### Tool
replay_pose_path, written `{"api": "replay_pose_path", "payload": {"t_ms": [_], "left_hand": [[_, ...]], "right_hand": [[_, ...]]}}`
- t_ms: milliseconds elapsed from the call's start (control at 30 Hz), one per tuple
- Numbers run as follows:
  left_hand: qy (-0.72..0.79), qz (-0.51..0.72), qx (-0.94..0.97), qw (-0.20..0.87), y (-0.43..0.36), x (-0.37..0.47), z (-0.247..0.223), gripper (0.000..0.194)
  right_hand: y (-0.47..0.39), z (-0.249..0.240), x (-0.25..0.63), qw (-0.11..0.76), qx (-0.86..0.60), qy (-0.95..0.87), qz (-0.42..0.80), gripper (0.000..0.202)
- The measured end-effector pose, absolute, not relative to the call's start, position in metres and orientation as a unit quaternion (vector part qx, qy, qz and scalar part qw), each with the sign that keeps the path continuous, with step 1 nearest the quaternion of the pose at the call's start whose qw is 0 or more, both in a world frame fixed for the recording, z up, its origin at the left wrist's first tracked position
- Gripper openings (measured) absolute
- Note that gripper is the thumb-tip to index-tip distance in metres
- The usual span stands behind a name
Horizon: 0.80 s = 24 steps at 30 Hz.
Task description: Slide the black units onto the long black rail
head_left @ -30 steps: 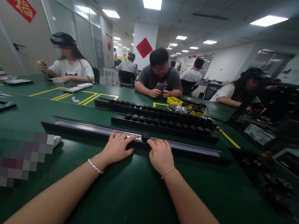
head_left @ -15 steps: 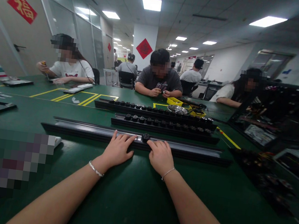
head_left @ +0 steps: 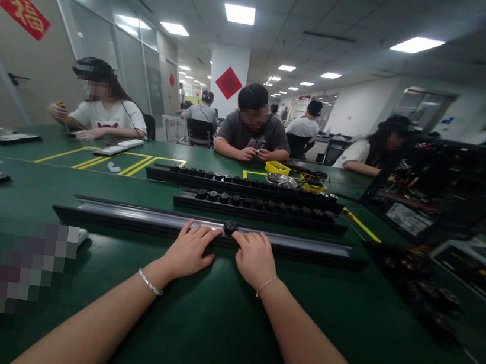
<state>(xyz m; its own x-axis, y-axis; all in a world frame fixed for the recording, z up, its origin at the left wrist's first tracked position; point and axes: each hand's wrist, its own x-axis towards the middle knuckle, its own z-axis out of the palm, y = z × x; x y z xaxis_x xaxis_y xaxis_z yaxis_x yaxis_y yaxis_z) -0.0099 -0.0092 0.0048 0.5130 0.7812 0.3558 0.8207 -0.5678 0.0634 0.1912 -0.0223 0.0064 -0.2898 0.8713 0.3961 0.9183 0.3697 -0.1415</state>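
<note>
A long black rail [head_left: 131,215] with a silvery inner channel lies across the table in front of me. One small black block-like part [head_left: 230,228] sits in its channel near the middle. My left hand [head_left: 192,249] rests on the rail's near side, fingers spread, its index fingertip close to the part's left side. On the other side, my right hand [head_left: 255,259] lies over the rail with fingers stretched out, index fingertip at the part's lower right. Whether either fingertip presses on the part, I cannot tell. Neither hand grips anything.
Beyond it lie two more black rails, a nearer one [head_left: 261,213] and a farther one [head_left: 242,188], carrying rows of black parts. A pile of dark parts [head_left: 423,292] is at the right, near an open black case [head_left: 448,191]. Yellow trays [head_left: 278,167] and co-workers [head_left: 254,127] are across the table.
The view has shifted slightly, so the scene sits a little further left and lower. Both hands stay on the rail beside the black part, with hardly any movement.
</note>
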Motion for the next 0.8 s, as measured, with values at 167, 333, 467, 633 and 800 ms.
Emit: {"api": "replay_pose_path", "payload": {"t_ms": [167, 333, 467, 633, 800], "left_hand": [[-0.459, -0.173, -0.869, 0.062, -0.0095, -0.0097, 0.0059, 0.060], [-0.461, -0.175, -0.868, 0.062, -0.0085, -0.0107, 0.0048, 0.062], [-0.461, -0.174, -0.868, 0.062, -0.0082, -0.0108, 0.0043, 0.062], [-0.459, -0.177, -0.868, 0.064, -0.0085, -0.0105, 0.0040, 0.062], [-0.458, -0.176, -0.869, 0.068, -0.0083, -0.0110, 0.0037, 0.062]], "right_hand": [[-0.0211, 0.0041, 0.1914, 0.218, -0.554, -0.801, -0.060, 0.042], [-0.0204, 0.0040, 0.1919, 0.220, -0.550, -0.803, -0.062, 0.042], [-0.0206, 0.0056, 0.1924, 0.213, -0.549, -0.805, -0.064, 0.042], [-0.0209, 0.0071, 0.1929, 0.208, -0.546, -0.809, -0.062, 0.042], [-0.0212, 0.0093, 0.1926, 0.202, -0.552, -0.807, -0.064, 0.042]]}}
